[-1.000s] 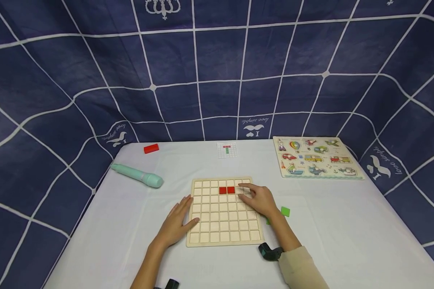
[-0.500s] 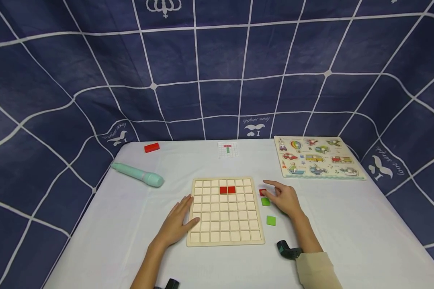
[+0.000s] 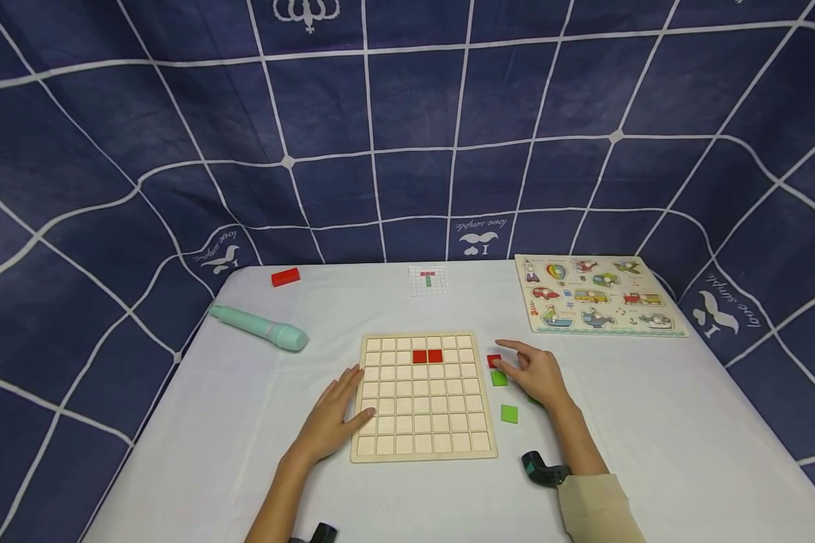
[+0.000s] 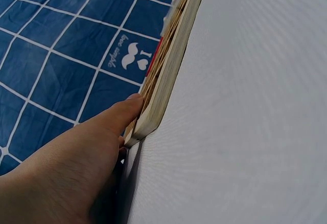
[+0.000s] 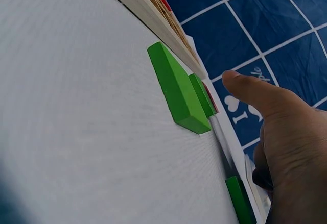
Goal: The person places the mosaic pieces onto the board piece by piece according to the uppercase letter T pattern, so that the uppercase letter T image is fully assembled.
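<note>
Left hand: its fingers lay extended along the wooden board, thumb on the rim.
Right hand: thumb and forefinger stood parted, gripping nothing; the thumb tip overlapped the loose red tile, contact unclear.
Green tile: it lay just below that thumb.
Right wrist view: it showed another green block beneath the right fingers, mostly hidden from the head view.

Grid board on table, loose tiles right, card behind, puzzle behind right, block behind left
</note>
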`<state>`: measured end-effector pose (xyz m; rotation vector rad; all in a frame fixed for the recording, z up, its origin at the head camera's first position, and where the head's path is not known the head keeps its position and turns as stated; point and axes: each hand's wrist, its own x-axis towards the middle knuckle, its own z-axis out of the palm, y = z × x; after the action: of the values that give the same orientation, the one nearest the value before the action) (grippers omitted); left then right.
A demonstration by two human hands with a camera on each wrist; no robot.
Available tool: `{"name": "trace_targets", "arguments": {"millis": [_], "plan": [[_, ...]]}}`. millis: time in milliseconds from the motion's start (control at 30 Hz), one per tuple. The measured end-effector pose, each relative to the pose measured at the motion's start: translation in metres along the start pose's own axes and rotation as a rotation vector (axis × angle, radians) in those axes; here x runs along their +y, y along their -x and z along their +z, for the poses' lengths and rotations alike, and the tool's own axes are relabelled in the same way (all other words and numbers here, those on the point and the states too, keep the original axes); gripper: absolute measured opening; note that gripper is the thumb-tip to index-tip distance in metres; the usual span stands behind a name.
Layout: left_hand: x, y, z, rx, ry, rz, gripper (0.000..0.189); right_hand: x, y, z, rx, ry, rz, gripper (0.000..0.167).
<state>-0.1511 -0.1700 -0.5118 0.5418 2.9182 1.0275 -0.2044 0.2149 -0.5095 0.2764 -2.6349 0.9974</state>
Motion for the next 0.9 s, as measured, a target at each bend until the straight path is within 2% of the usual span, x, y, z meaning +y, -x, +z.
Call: {"name": "trace_targets", "arguments": {"millis": [433,900], "plan": [[-0.0004,0.0004,-0.0008,0.0,-0.007,0.009,0.075,0.0019,0.0005,0.0019,-0.038,0.033,0.034,0.039],[-0.0004,0.0003,-0.0003,-0.001,-0.009,0.002,0.074,0.0045,0.0008,0.0036,-0.06,0.06,0.028,0.048]]}}
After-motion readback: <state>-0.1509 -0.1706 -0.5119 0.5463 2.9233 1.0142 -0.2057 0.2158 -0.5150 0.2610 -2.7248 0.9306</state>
